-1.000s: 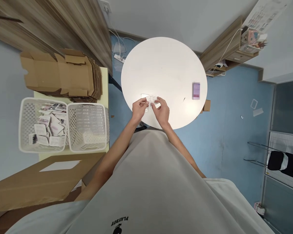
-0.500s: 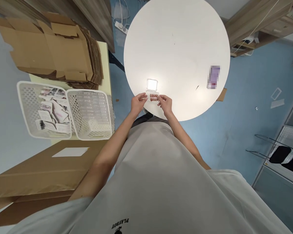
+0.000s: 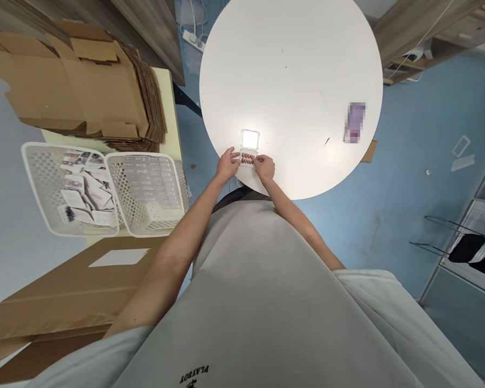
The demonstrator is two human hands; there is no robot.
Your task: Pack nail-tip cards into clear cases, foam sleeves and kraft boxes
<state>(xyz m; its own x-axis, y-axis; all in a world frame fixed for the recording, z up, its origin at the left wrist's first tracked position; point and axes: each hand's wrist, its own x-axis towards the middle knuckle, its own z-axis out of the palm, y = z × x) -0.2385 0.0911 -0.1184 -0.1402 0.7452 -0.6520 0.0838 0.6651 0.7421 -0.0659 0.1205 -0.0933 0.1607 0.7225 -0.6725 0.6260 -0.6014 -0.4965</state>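
Observation:
Near the front edge of the round white table lies a small clear plastic case (image 3: 249, 139) with its lid flipped back. In its lower half, two rows of small glossy reddish pieces, shaped like false nails (image 3: 247, 158), lie on what looks like a clear sheet. My left hand (image 3: 227, 165) is at the case's left side, fingers apart, tips touching or very near its edge. My right hand (image 3: 265, 167) pinches at the right end of the rows; its fingertips hide that corner.
A blurred purple packet (image 3: 354, 123) lies at the table's (image 3: 291, 32) right side. To the left stand two white baskets, one with printed cards (image 3: 92, 188), the other with stacked clear cases (image 3: 153, 178). Behind them are flattened cardboard boxes (image 3: 92, 91); a large carton (image 3: 76, 285) is nearer me.
My right hand has moved left, bringing the rows of reddish pieces from right of the case to directly below its lid. My left hand stays beside the case. The view has shifted slightly.

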